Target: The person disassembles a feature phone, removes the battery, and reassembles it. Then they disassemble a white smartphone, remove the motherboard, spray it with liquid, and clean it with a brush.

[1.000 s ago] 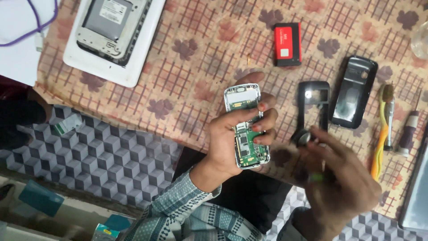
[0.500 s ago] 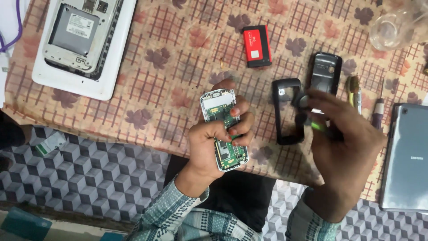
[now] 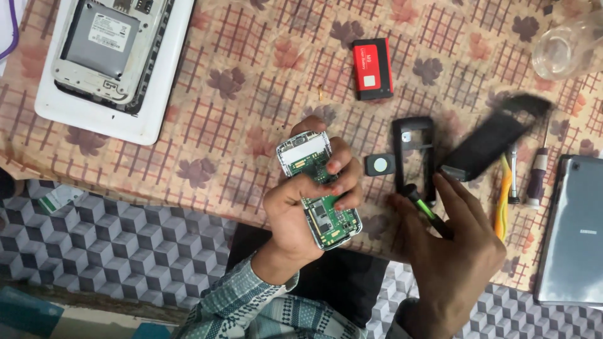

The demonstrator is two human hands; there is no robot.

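Note:
My left hand [image 3: 294,210] grips a small opened phone [image 3: 318,188], its green circuit board facing up, just above the table's near edge. My right hand [image 3: 461,257] holds a black screwdriver with a green band [image 3: 419,202]. Its fingertips also touch the lower end of a black phone cover [image 3: 496,135], which is tilted and motion-blurred. Between the hands, an empty black phone frame [image 3: 413,157] lies flat, with a small dark part bearing a white disc [image 3: 380,165] beside it.
On the patterned tablecloth [image 3: 251,94] lie a red battery [image 3: 372,68], an opened white tablet [image 3: 113,63] at far left, a glass jar [image 3: 565,47], a yellow tool [image 3: 502,198], two small screwdrivers [image 3: 536,179] and a grey device [image 3: 575,232] at right.
My right hand reached right to the black phone cover, which has swung up off the table and tilted. The left hand has kept its grip on the opened phone.

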